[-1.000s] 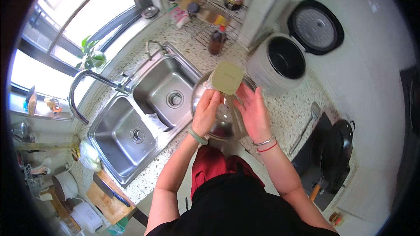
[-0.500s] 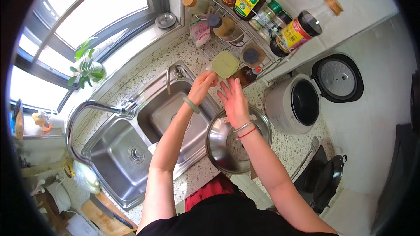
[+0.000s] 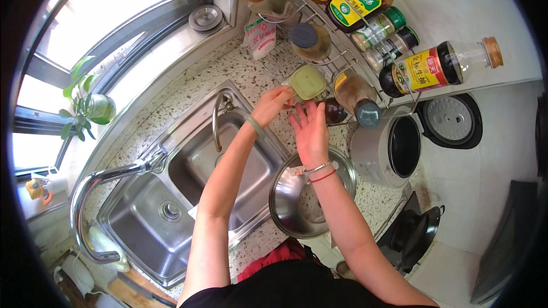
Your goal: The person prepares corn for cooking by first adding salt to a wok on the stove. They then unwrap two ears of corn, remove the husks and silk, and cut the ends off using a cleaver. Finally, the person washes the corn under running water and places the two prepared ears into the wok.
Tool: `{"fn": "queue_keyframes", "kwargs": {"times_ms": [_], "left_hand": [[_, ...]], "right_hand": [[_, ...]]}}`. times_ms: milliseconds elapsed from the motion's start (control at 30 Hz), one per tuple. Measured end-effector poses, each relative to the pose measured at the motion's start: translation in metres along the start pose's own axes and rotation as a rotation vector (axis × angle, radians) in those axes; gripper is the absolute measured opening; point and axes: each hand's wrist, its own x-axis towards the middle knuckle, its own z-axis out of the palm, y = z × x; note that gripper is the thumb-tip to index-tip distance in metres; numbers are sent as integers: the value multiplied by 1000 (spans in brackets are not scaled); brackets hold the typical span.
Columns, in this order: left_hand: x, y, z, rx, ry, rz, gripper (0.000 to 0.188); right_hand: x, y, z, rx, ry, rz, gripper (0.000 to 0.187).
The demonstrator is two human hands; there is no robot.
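Since one second ago, the green-lidded container (image 3: pixel 307 82) and my two hands have moved forward, from above the round steel basin (image 3: pixel 285 205) to the wire rack (image 3: pixel 342 54). At the far left the tall tap (image 3: pixel 111 175) curves over the double sink (image 3: pixel 137 205), well apart from my work. The smaller tap (image 3: pixel 217 131) stands nearer, left of my left wrist. Between the sink's upper edge and the rack, the speckled table (image 3: pixel 225 65) lies bare, so there is open room to the left of my grip.

My left hand (image 3: pixel 274 104) pinches the container at its near left side, with the fingers bent. The lid faces up toward me; it is a rounded square, turned so that its edges run slanting, and I cannot tell a clear long axis. Whether its bottom rests on something, I also cannot tell.

My right hand (image 3: pixel 311 134) is spread, palm up, its fingertips just below the near edge of the lid; contact is not clear. To the right the room is narrow: a dark brown bottle (image 3: pixel 335 112) and a blue-capped jar (image 3: pixel 355 92) stand close by. Farther right is the open rice cooker (image 3: pixel 368 157), apart from my hand.
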Motion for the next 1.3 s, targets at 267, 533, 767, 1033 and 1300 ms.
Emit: {"fn": "queue_keyframes", "kwargs": {"times_ms": [267, 533, 767, 1033, 1300], "left_hand": [[24, -15, -2, 51, -37, 50, 25], [23, -9, 10, 91, 12, 86, 28], [28, -21, 13, 106, 70, 160, 29], [1, 11, 25, 584, 395, 238, 41], [-117, -10, 53, -335, 326, 51, 53]], "right_hand": [[17, 5, 0, -15, 24, -44, 71], [25, 14, 1, 4, 71, -123, 67], [29, 16, 6, -22, 25, -174, 62], [12, 6, -4, 22, 99, -52, 77], [-51, -6, -28, 45, -101, 127, 75]]}}
